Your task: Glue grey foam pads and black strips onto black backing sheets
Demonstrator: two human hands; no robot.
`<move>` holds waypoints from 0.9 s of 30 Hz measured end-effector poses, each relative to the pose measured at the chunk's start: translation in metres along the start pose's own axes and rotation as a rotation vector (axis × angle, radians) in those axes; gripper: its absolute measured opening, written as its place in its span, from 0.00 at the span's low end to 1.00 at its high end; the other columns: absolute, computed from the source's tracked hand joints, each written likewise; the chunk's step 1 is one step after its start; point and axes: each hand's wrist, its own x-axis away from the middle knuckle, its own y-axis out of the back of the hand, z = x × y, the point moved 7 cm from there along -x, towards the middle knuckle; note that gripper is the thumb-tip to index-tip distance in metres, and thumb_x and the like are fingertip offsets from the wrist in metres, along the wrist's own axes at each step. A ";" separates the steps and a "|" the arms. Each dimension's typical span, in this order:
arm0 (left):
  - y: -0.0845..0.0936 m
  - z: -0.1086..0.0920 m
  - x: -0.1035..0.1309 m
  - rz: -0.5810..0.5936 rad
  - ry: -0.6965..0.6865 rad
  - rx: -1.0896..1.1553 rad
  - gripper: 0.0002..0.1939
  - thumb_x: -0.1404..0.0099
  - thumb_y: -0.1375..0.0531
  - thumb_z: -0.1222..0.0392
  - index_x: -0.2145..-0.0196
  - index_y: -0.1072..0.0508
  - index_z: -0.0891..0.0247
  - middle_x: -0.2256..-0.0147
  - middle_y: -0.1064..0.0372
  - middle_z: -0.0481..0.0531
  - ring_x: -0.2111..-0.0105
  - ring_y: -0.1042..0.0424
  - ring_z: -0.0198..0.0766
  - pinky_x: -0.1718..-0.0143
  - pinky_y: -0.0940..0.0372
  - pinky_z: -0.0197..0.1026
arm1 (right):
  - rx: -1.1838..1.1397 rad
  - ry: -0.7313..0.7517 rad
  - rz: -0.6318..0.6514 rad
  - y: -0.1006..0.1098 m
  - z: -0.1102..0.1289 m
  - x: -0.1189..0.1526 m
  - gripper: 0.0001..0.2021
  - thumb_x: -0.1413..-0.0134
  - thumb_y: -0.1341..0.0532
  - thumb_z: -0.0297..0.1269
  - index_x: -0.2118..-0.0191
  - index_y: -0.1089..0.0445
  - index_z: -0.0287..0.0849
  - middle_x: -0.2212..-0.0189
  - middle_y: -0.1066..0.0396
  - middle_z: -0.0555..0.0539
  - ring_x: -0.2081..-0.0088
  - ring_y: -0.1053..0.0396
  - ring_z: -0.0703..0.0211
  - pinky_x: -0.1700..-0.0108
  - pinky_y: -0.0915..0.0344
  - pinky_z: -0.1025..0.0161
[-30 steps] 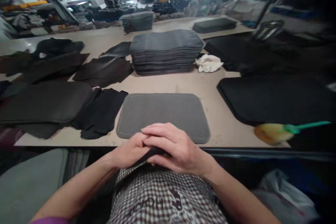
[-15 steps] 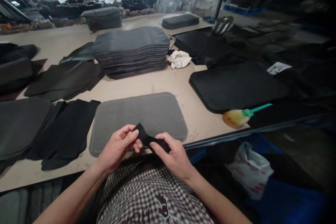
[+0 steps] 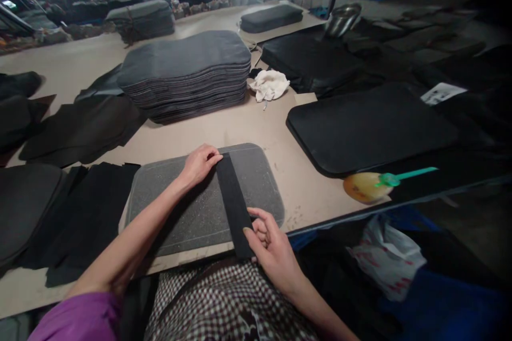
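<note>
Black strip lies lengthwise away from the person over the grey panel, right of its middle, near end past the panel's near edge. Left hand pinches the strip's far end, fingertips down by the panel's far edge. Right hand has thumb and curled fingers on the strip's right edge, close to the near end. Panel flat on bench, stitch-like line around its border. Tall stack of grey panels behind, white cloth just beside it. Right: black panels, yellow bottle with green nozzle, tipped over. Left: black pieces, overlapping.
</note>
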 end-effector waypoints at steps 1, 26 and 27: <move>-0.004 0.000 -0.009 -0.008 -0.023 -0.038 0.07 0.30 0.37 0.57 0.67 0.25 0.60 0.65 0.27 0.51 0.62 0.29 0.42 0.57 0.37 0.43 | -0.010 -0.006 -0.007 0.001 0.002 -0.004 0.20 0.29 0.42 0.49 0.38 0.39 0.48 0.69 0.42 0.55 0.73 0.38 0.65 0.73 0.32 0.68; -0.028 0.008 -0.045 0.037 -0.083 -0.198 0.06 0.29 0.36 0.58 0.65 0.24 0.61 0.65 0.29 0.53 0.61 0.30 0.45 0.56 0.37 0.45 | 0.041 -0.013 -0.005 0.009 0.013 -0.027 0.14 0.28 0.44 0.48 0.46 0.36 0.45 0.76 0.43 0.59 0.81 0.38 0.67 0.77 0.37 0.69; -0.028 0.008 -0.045 0.035 -0.083 -0.206 0.07 0.29 0.36 0.57 0.65 0.24 0.60 0.65 0.29 0.53 0.60 0.30 0.45 0.56 0.37 0.45 | 0.046 -0.009 -0.007 0.010 0.014 -0.027 0.14 0.28 0.44 0.48 0.47 0.36 0.45 0.76 0.43 0.59 0.81 0.38 0.66 0.77 0.37 0.68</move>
